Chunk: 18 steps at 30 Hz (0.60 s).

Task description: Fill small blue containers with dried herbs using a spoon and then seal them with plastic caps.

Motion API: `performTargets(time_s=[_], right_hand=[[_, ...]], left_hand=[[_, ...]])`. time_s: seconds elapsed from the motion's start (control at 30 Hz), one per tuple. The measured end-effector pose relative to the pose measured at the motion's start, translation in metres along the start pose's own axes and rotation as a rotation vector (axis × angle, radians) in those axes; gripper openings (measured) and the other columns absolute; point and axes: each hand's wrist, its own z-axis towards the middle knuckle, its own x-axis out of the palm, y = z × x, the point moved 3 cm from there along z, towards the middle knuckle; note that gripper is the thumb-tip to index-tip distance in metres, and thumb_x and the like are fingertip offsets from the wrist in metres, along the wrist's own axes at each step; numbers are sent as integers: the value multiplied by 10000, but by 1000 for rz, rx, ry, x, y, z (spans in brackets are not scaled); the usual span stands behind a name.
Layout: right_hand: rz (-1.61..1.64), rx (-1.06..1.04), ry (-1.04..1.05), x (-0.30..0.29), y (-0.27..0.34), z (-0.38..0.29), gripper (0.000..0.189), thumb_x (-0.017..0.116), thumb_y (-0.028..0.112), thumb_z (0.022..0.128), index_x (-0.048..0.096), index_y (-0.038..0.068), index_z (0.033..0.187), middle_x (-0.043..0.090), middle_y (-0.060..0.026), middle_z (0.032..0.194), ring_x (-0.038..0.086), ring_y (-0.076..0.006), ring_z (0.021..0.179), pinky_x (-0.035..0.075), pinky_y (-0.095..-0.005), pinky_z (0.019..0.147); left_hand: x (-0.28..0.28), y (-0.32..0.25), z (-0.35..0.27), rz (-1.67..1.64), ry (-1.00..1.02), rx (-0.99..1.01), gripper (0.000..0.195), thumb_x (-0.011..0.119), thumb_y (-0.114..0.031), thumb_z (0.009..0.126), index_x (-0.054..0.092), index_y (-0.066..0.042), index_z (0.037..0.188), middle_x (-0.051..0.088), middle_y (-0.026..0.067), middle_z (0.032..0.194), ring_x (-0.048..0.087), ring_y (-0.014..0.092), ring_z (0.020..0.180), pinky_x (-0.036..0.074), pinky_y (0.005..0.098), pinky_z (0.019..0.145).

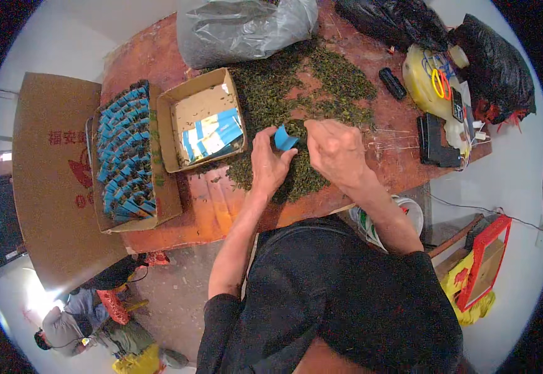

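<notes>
My left hand [271, 163] holds a small blue paper packet [284, 138], its piece bent open between thumb and fingers. Close to its right, my right hand [332, 147] has its fingers curled together over the loose dried leaves [271, 93], which look like tea; whether it pinches anything is hidden. A shallow cardboard box [165, 135] left of the hands holds flat blue and white paper pieces [215, 133]. Farther left, a deeper cardboard carton [166, 205] is filled with rows of blue packets [126, 149] that show dark contents at their ends.
A clear plastic bag [248, 32] stands at the table's far edge. On the right lie black bags [495, 70], a yellowish round container [416, 79], scissors [441, 84] and a black case [435, 140]. A white bucket [409, 215] is below the edge. Another person [65, 327] is at lower left.
</notes>
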Motion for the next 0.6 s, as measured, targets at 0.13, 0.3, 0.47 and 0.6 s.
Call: performTargets(time_s=[0.13,0.3,0.47,0.6], right_hand=[[23,0,-11,-2,-3,0,166,664,-59,766,670,-4,922,659,-157,741,671,-319,668,534,-397,572],[22,-8,-32,-4,0,2,175,672,-56,758,673,-1,925,653,-154,738,668,-317,665,532,-397,571],[13,-15,56,0,3,-1,186,676,-57,752,676,4,928,649,-147,739,661,-315,662,529,-398,574],[28,-44,-32,-1,-1,-1,166,670,-52,754,670,8,909,643,-140,732,657,-311,660,528,-400,574]], left_hand=[[0,6,-1,-43,9,-39,625,864,-90,689,516,-9,1202,584,204,1155,572,405,1076,479,441,922],[1,10,-2,-53,16,-52,627,860,-99,698,514,-8,1213,583,208,1166,572,409,1089,478,443,933],[0,5,-1,-41,16,-43,615,854,-102,706,514,-12,1210,579,214,1172,571,408,1096,475,448,941],[-4,3,-2,-49,28,-54,600,847,-97,713,514,-14,1205,581,208,1170,572,403,1099,475,444,944]])
